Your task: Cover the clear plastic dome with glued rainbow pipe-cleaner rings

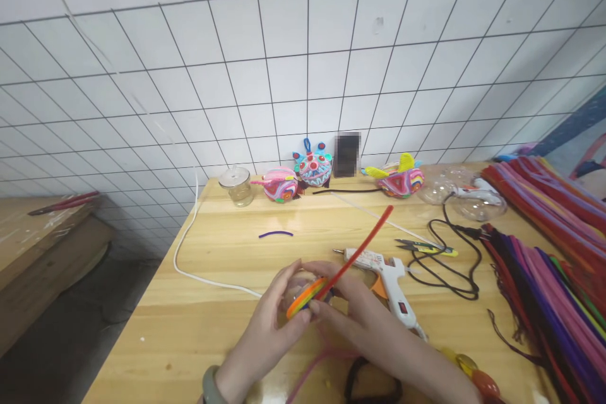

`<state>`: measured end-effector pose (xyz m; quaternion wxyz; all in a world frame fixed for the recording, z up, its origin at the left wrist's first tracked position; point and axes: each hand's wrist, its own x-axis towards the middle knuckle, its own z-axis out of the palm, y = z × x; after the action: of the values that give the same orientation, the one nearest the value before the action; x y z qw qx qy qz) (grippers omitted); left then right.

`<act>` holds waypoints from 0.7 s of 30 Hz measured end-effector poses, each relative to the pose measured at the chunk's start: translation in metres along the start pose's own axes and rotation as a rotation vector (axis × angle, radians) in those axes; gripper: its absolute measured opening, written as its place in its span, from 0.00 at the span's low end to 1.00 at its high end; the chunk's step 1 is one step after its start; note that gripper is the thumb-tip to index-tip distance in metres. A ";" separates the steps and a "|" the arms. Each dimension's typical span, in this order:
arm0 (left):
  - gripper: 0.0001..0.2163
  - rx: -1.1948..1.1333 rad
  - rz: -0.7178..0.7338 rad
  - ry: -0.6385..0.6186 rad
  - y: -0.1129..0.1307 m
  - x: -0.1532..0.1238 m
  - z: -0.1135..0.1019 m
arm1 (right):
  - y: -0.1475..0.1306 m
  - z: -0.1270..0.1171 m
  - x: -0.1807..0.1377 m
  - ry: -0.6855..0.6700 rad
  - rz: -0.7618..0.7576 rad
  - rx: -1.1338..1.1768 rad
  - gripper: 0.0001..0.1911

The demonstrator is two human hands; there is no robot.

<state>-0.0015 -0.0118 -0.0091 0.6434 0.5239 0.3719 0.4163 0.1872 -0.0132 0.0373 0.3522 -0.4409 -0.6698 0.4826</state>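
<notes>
A clear plastic ball sits between my hands over the table, mostly hidden by fingers. On its near side is a band of orange, yellow and green pipe cleaner. My left hand is closed around the ball's left side, thumb against the band. My right hand curls over the right side, pinching a red pipe cleaner whose free end sticks up and to the right. Just beyond my right hand lies a white hot glue gun. A short purple pipe cleaner piece rests farther back.
Along the tiled wall stand a lidded glass, several decorated figures and a dark pixelated rectangle. Yellow thread snips and a black cable lie at right, near clear plastic shells and pipe cleaner bundles.
</notes>
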 end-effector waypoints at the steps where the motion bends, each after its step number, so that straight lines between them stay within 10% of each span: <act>1: 0.28 -0.027 -0.007 -0.014 0.001 0.000 0.001 | -0.001 -0.001 0.000 -0.006 0.005 0.007 0.22; 11: 0.29 -0.132 -0.011 0.019 0.004 0.005 0.002 | 0.017 0.006 0.004 0.049 0.077 0.320 0.08; 21: 0.26 -0.088 0.085 0.089 0.007 0.009 0.002 | 0.012 0.003 0.001 0.188 -0.015 -0.125 0.05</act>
<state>0.0023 -0.0037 -0.0022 0.6304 0.4912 0.3590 0.4821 0.1877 -0.0115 0.0248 0.3888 -0.5002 -0.6661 0.3937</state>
